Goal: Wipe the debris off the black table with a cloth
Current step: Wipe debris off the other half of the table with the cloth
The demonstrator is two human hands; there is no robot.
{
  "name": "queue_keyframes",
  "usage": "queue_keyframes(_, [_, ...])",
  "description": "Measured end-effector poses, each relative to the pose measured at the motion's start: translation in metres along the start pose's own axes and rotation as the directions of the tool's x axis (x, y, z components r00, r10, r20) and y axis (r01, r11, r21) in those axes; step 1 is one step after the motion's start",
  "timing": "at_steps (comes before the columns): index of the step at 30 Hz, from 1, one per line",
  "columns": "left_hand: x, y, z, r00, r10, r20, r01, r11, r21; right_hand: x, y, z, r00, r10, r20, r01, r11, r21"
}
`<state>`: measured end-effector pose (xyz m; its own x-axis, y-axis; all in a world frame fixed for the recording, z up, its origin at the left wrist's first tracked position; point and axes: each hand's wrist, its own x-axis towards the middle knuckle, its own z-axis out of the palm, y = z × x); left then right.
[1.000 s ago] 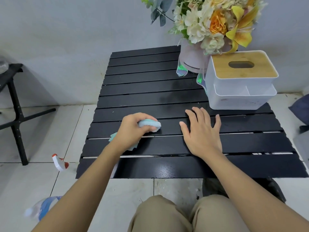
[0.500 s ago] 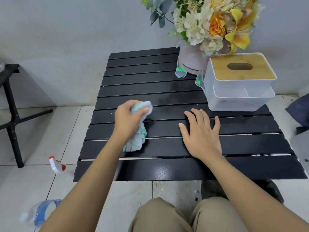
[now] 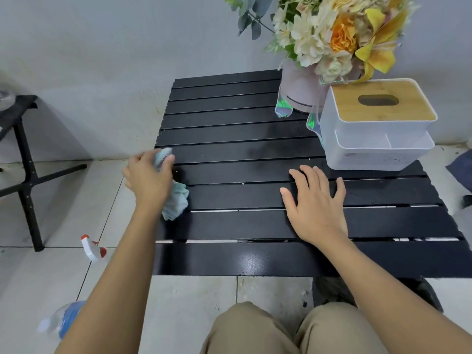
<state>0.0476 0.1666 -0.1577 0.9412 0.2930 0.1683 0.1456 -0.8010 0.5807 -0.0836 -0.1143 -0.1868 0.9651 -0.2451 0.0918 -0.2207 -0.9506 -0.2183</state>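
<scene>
Your left hand (image 3: 149,175) gripped the cloth (image 3: 176,200) and swept it from mid-worktop (image 3: 242,118) to the left edge, where it sat. Your right hand (image 3: 314,203) stayed flat, open, bracing. One pass likely done; specks (image 3: 242,183) remained.

There are two hands, a left hand (image 3: 149,175) and a right hand (image 3: 316,208), one cloth (image 3: 176,200) at the tabletop's (image 3: 229,139) left edge, one bouquet (image 3: 332,34) and one tissue box (image 3: 378,123) at its far right corner, plus one black stand (image 3: 25,162) and seemingly one spray bottle (image 3: 93,247) on the floor (image 3: 63,264).
</scene>
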Motion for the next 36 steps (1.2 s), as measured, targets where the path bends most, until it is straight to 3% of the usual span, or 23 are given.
queue_keyframes(2, [0.002,-0.012,0.015,1.0,0.01,0.009,-0.011,0.99,0.139,0.0,0.0,0.001,1.0,-0.002,-0.004,0.002,1.0,0.002])
queue_keyframes(7, [-0.042,0.031,0.046,0.982,0.187,0.032,-0.19,0.97,0.152,-0.001,-0.001,0.001,1.0,-0.008,-0.013,0.008,1.0,-0.002])
queue_keyframes(9, [-0.078,0.064,0.06,0.928,0.353,0.122,-0.361,0.931,0.051,0.0,0.0,0.001,1.0,-0.006,-0.029,0.007,0.999,0.046])
queue_keyframes(11, [-0.113,0.092,0.067,0.82,0.511,0.258,-0.468,0.858,-0.213,-0.002,0.004,0.0,0.995,0.019,-0.097,0.001,0.979,0.205])
queue_keyframes(12, [-0.12,0.1,0.063,0.79,0.521,0.323,-0.393,0.835,-0.386,-0.004,0.007,-0.003,0.987,0.055,-0.154,-0.001,0.944,0.331])
queue_keyframes(13, [-0.122,0.104,0.052,0.786,0.465,0.407,-0.208,0.819,-0.535,-0.009,0.011,-0.006,0.971,0.115,-0.211,-0.004,0.886,0.463])
queue_keyframes(15, [-0.111,0.095,0.028,0.841,0.3,0.451,0.092,0.742,-0.664,-0.022,0.025,-0.014,0.933,0.224,-0.281,-0.001,0.784,0.621])
queue_keyframes(16, [-0.102,0.088,0.018,0.897,0.208,0.389,0.115,0.741,-0.662,-0.029,0.033,-0.019,0.917,0.253,-0.308,-0.001,0.774,0.634])
queue_keyframes(18, [-0.083,0.062,0.011,0.976,0.052,0.21,0.064,0.857,-0.511,-0.046,0.055,-0.024,0.902,0.278,-0.331,-0.019,0.79,0.612])
queue_keyframes(19, [-0.078,0.054,0.012,0.989,-0.003,0.15,0.053,0.942,-0.332,-0.053,0.065,-0.026,0.898,0.297,-0.324,-0.041,0.791,0.611])
queue_keyframes(21, [-0.08,0.046,0.019,0.991,-0.118,0.069,0.118,0.993,-0.005,-0.062,0.077,-0.033,0.892,0.342,-0.296,-0.085,0.769,0.634])
queue_keyframes(24, [-0.098,0.058,0.035,0.989,-0.15,0.008,0.149,0.985,0.082,-0.064,0.088,-0.044,0.855,0.424,-0.3,-0.111,0.714,0.691])
queue_keyframes(29, [-0.144,0.113,0.075,0.997,0.067,0.041,-0.071,0.993,0.097,-0.037,0.162,-0.062,0.707,0.662,-0.25,-0.335,0.625,0.705])
queue_keyframes(33, [-0.189,0.165,0.107,0.948,0.292,0.123,-0.305,0.948,0.096,0.007,0.215,-0.062,0.777,0.62,0.112,-0.558,0.594,0.58])
queue_keyframes(36, [-0.209,0.197,0.129,0.892,0.426,0.15,-0.442,0.892,0.095,0.026,0.214,-0.052,0.86,0.461,0.221,-0.486,0.604,0.631])
